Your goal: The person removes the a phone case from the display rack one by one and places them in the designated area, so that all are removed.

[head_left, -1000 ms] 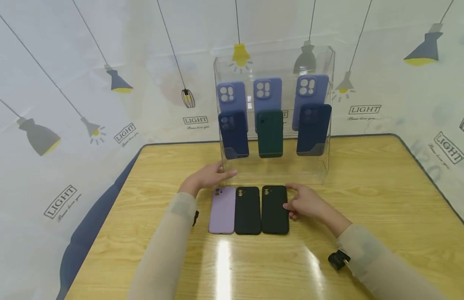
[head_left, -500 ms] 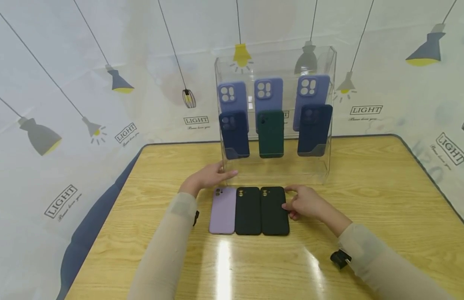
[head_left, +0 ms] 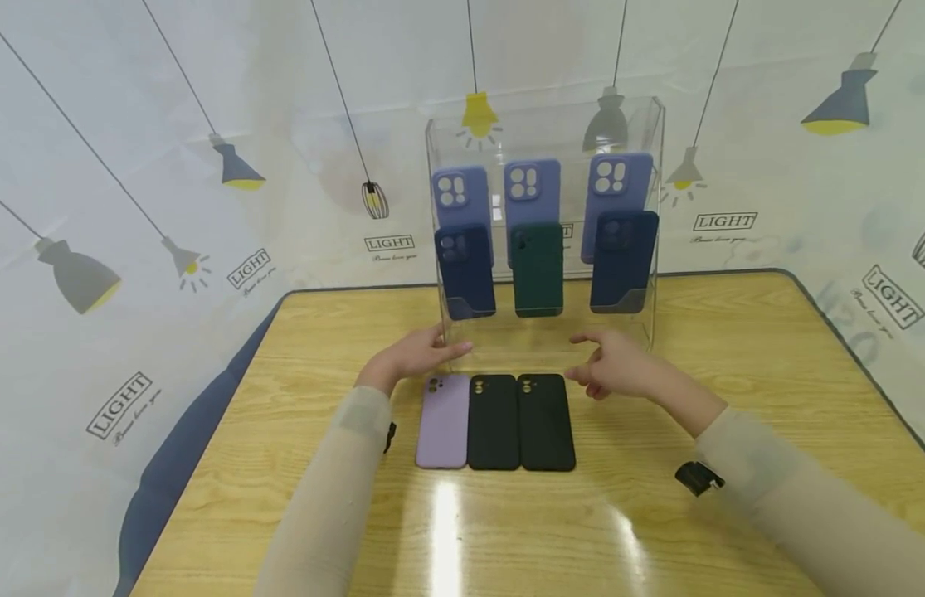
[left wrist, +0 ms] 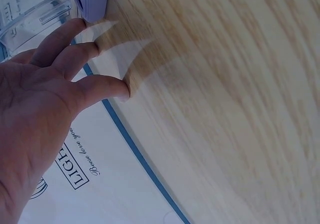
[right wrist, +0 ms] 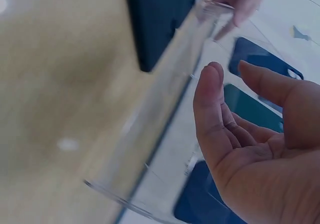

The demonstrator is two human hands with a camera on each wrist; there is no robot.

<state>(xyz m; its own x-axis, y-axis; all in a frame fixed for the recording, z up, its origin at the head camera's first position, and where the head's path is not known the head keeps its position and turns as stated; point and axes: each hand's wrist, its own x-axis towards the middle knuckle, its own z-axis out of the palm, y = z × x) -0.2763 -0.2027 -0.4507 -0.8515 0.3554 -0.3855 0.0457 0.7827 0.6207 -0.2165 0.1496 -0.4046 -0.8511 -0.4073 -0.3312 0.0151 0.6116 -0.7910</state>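
A lavender phone case point(head_left: 443, 423) and two black phone cases, the middle one point(head_left: 494, 423) and the right one point(head_left: 547, 423), lie side by side on the wooden table. Just behind them stands a clear acrylic display rack point(head_left: 544, 344). My left hand point(head_left: 413, 352) is at the rack's lower left corner, thumb stretched across its front; in the left wrist view the fingers point(left wrist: 105, 86) are spread, tips near the tabletop. Above and beside the right black case's top corner hovers my right hand point(head_left: 619, 365), index finger extended, thumb apart, holding nothing.
In the rack's upper row are periwinkle cases, such as the middle one point(head_left: 533, 195). Below them are two navy cases point(head_left: 465, 272) around a dark green case point(head_left: 537, 269). A lamp-printed backdrop point(head_left: 320, 124) surrounds the table point(head_left: 731, 356).
The right black case has shifted slightly left against the middle one. My right hand has let go of its edge and risen away toward the rack. My left hand stays in place.
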